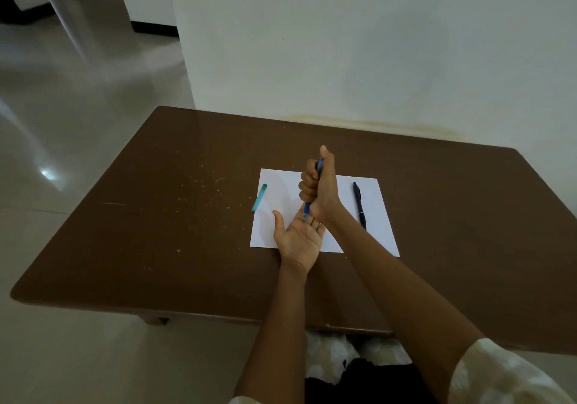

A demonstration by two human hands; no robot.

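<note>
At the left edge of the white sheet of paper [274, 185], in the middle of the frame, a teal pen cap [259, 197] lies half on the paper and half on the brown tabletop [187, 216], untouched.

Just right of it and lower in the frame, the left hand [299, 238] lies palm up over the lower part of the sheet. Its fingers are straight and relaxed, its thumb is out to the side, and it holds nothing.

Directly above that hand is the blue pen [307, 208], nearly upright. Its tip points down at the base of the left fingers and touches them or nearly so; which one is hard to tell.

The right hand [321, 185] grips the barrel in a fist, fingers wrapped round it and thumb stretched up along the top end.

Further right a black pen [359, 205] lies on the paper, apart from both hands.

The step in hand looks like trying the uncapped blue pen against the open palm, either pressing the tip or checking the point.

The next move, as I judge it, calls for lifting the tip clear of the skin. The fist then has to loosen into a writing hold, or the left hand has to reach over to the cap at the left so the pen can be closed.
</note>
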